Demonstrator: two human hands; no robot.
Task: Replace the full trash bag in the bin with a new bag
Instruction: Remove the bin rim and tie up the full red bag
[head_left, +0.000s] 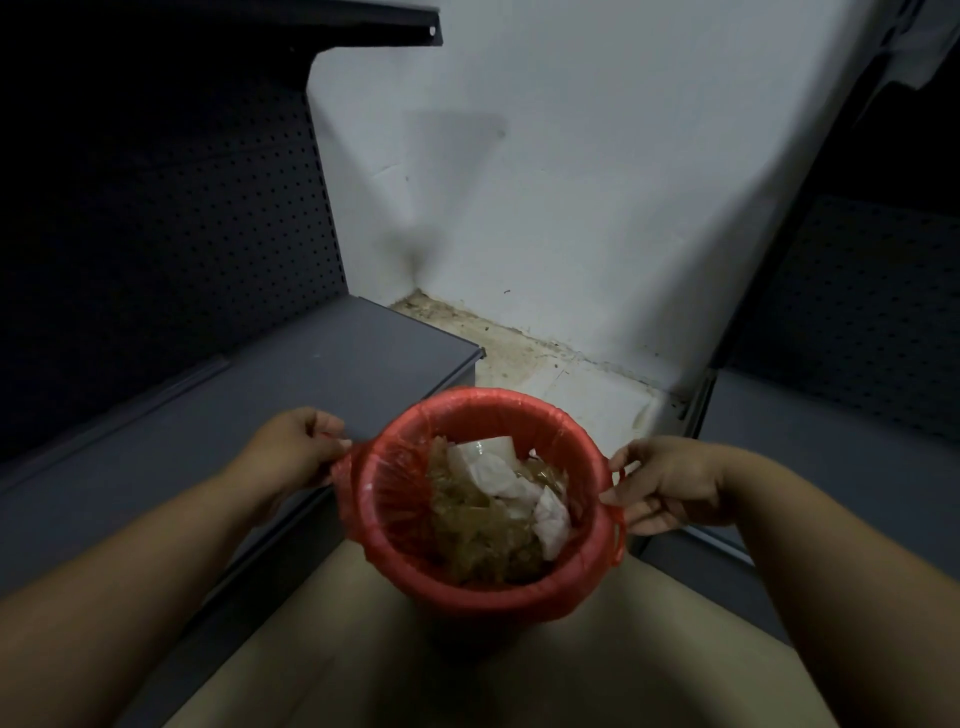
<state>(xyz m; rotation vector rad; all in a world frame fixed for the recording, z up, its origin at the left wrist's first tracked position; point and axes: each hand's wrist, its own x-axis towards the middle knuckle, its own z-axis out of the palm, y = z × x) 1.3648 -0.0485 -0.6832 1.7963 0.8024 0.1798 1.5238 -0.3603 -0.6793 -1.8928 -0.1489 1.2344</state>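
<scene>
A round bin stands on the floor below me, lined with a red plastic trash bag folded over its rim. Inside lie brownish crumpled wrappers and white paper. My left hand pinches the bag's left handle loop at the rim. My right hand grips the bag's right handle loop, part of which hangs down beside the bin. The bin's own wall is hidden under the bag.
A grey metal shelf with a dark pegboard back runs along the left. Another grey shelf unit stands at the right. A white wall and a dirty floor corner lie behind the bin.
</scene>
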